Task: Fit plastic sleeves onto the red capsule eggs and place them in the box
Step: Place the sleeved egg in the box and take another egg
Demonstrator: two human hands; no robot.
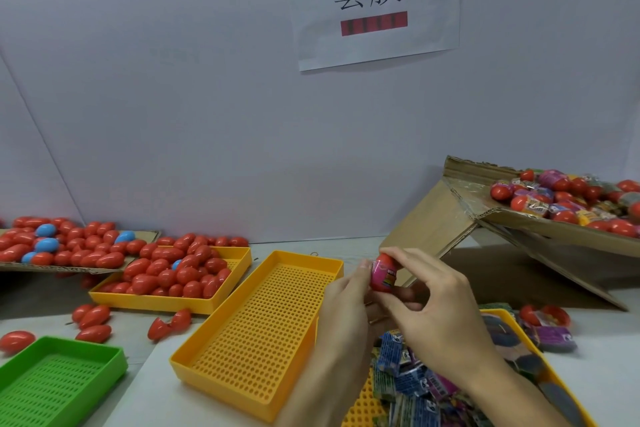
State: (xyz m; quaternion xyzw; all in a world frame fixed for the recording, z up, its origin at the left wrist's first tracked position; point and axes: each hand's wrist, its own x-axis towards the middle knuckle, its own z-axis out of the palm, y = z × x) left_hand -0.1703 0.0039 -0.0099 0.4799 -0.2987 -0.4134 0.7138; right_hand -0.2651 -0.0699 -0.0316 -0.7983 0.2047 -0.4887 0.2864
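Note:
A red capsule egg point(383, 270) wrapped in a pink printed plastic sleeve is held upright between both hands, above the table. My left hand point(341, 319) grips its left side with the thumb on the sleeve. My right hand point(436, 308) pinches it from the right, fingers on top and underneath. Bare red eggs fill a yellow tray point(221, 302) at the left. Flat printed sleeves point(412, 381) lie heaped in a yellow tray under my right wrist. The cardboard box point(540, 222) at the upper right, tilted toward me, holds several sleeved eggs.
An empty perforated yellow tray point(263, 333) sits just left of my hands. A green tray point(59, 385) is at the lower left. More red and a few blue eggs point(62, 246) lie on cardboard at the far left. Loose eggs and sleeves lie near the box.

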